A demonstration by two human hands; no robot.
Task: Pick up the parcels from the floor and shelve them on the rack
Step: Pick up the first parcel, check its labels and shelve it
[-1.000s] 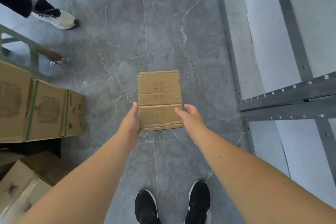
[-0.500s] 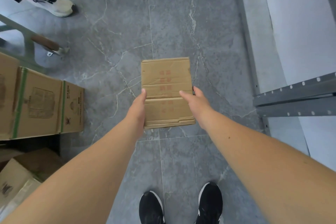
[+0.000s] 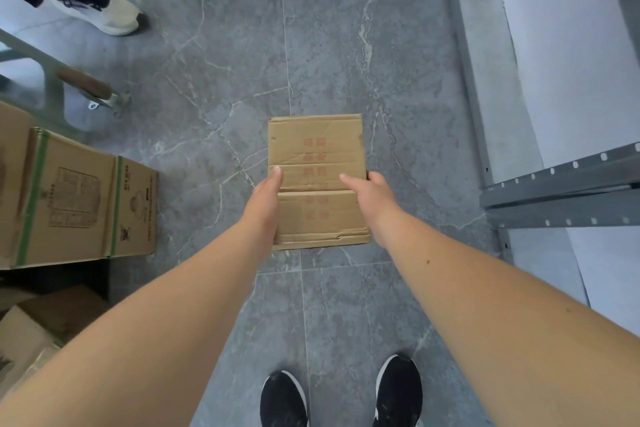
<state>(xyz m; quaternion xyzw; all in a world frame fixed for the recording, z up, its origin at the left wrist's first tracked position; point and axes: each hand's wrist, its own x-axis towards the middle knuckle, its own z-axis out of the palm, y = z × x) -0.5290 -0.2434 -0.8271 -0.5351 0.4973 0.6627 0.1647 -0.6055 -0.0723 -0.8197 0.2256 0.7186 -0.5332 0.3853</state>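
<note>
Parcel (image 3: 317, 180) held flat between both hands above the grey floor (image 3: 346, 45).

Marbled grey floor tiles with white veins spread underneath; the grey perforated steel rack (image 3: 561, 191) with pale shelf boards stands at right, and large brown cartons (image 3: 79, 201) banded in green tape sit at left. Between them the parcel, a flat rectangular corrugated box, creased and dented, bears faint red print. The left hand (image 3: 265, 199) presses its left edge, thumb on top; the right hand (image 3: 372, 198) clasps the right edge, fingers curled round, thumb across the top.
</note>
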